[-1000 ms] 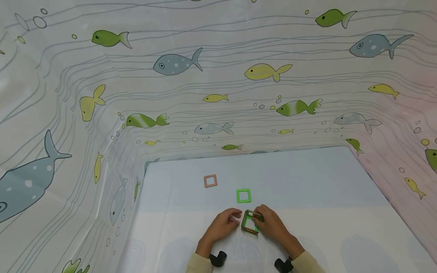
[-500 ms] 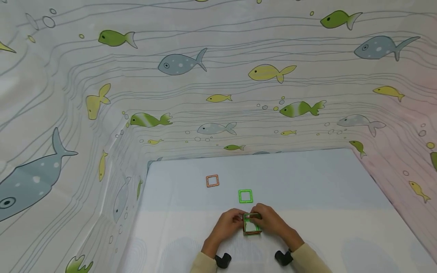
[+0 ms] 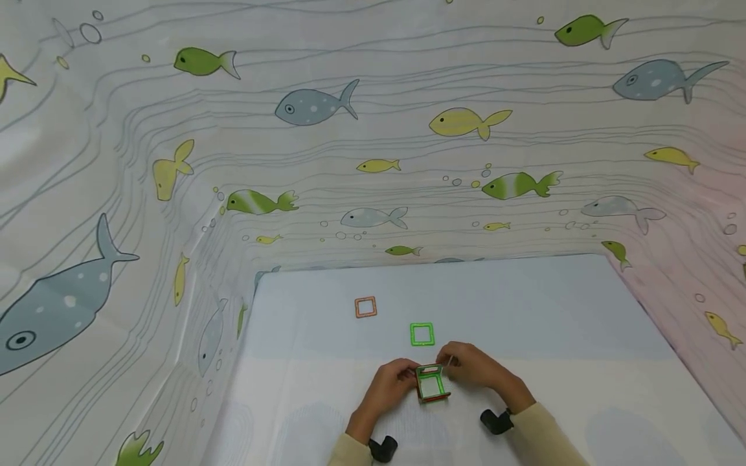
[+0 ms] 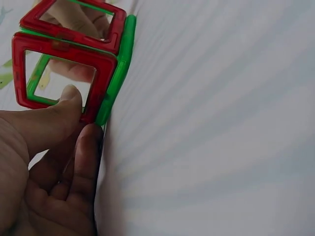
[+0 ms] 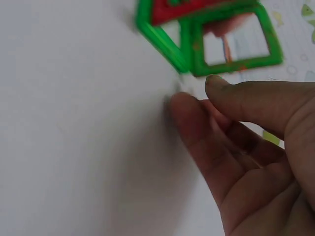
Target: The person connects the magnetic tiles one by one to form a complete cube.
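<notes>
Within L grip: red/grn frames

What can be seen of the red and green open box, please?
The open box is made of glossy, plastic-looking, hollow square frames. Its green base sits on the table; red frames stand at the left and near sides, a green one at the far side; right side and top are open. The left hand pinches the left wall; the right hand is near.

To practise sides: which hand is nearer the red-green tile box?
Left: the left hand pinches the tile box's left side; the right hand is just off its far right corner.
</notes>
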A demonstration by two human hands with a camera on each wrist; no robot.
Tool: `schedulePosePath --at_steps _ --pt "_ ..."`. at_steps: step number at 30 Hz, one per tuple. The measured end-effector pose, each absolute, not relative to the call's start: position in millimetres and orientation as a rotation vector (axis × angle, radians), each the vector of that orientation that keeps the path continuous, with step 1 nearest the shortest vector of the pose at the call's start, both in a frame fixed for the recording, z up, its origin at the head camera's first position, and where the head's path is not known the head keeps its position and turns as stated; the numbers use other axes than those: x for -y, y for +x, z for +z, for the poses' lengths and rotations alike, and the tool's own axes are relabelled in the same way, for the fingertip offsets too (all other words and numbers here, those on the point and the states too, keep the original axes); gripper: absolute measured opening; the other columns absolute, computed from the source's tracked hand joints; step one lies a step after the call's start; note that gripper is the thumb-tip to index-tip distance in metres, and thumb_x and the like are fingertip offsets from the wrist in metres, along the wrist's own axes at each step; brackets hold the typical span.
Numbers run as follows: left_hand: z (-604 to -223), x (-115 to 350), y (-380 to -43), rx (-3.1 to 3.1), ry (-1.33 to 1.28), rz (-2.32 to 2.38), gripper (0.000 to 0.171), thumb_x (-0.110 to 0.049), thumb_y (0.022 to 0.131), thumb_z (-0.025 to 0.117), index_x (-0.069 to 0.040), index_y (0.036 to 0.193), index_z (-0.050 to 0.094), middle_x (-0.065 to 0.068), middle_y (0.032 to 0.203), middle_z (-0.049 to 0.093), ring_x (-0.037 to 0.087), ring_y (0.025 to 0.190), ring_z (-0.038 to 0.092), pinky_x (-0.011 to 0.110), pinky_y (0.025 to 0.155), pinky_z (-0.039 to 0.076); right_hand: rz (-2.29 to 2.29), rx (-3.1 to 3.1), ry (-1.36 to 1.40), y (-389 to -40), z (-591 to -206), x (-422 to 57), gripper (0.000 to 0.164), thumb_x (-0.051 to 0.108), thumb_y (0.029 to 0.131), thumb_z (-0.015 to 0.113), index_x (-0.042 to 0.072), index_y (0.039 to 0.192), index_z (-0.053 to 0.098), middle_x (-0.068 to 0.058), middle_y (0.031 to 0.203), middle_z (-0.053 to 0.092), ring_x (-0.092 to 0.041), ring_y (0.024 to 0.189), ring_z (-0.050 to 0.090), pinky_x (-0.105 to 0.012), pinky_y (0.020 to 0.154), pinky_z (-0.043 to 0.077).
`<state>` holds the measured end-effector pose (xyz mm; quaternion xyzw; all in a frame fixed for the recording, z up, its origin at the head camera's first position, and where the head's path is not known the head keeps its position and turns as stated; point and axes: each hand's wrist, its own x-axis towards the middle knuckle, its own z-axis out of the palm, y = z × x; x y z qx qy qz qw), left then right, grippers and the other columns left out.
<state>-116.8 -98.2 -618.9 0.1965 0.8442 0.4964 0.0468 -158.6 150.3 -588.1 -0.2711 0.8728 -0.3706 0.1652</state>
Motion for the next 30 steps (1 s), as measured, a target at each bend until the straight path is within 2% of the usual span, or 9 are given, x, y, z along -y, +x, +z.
schedulePosePath --at_steps 7,11,21,26,30 --pt "-624.1 100.2 -115.6 -2.562 0.551 1.557 0.022 -0.006 0.088 0.074 -0.007 0.109 0.072 0.004 0.095 0.071 0.002 0.084 0.063 0.021 0.075 0.053 -0.958 -2.527 -0.829 -186.9 -558.9 -156.2 0.012 0.005 0.097 0.062 0.008 0.105 0.07 -0.002 0.103 0.07 -0.011 0.093 0.063 -0.028 0.077 0.052" --pt "-626.3 99.2 -115.2 -2.56 0.543 1.561 0.021 -0.007 0.089 0.073 -0.007 0.11 0.072 0.003 0.097 0.07 0.002 0.084 0.062 0.021 0.075 0.053 -0.924 -2.56 -0.896 -204.9 -543.1 -142.8 0.012 0.008 0.098 0.061 0.005 0.106 0.07 -0.008 0.103 0.071 -0.011 0.091 0.063 -0.028 0.076 0.052" --pt "-627.4 96.6 -112.4 -2.578 0.53 1.548 0.019 -0.006 0.09 0.071 -0.007 0.109 0.072 0.004 0.095 0.071 0.0 0.082 0.061 0.019 0.073 0.053 -0.813 -2.559 -1.032 -260.9 -528.8 -67.4 0.009 0.014 0.099 0.061 0.011 0.102 0.07 -0.001 0.095 0.07 -0.006 0.083 0.06 -0.026 0.074 0.051" --pt "-628.0 96.4 -110.5 -2.573 0.493 1.538 0.018 -0.009 0.09 0.071 -0.01 0.108 0.072 0.0 0.095 0.07 -0.005 0.081 0.059 0.018 0.074 0.052 -0.708 -2.584 -1.079 -278.5 -527.2 -30.1 0.016 0.012 0.097 0.063 0.004 0.111 0.068 -0.001 0.092 0.068 -0.009 0.078 0.057 -0.027 0.072 0.05" --pt "-627.3 96.7 -110.6 -2.561 0.489 1.538 0.018 -0.01 0.091 0.071 -0.011 0.109 0.072 0.0 0.096 0.07 -0.005 0.082 0.059 0.018 0.074 0.052 -0.6 -2.587 -1.083 -286.0 -525.4 -5.6 0.027 0.012 0.097 0.064 -0.001 0.12 0.064 -0.009 0.104 0.068 -0.016 0.09 0.062 -0.033 0.081 0.052"
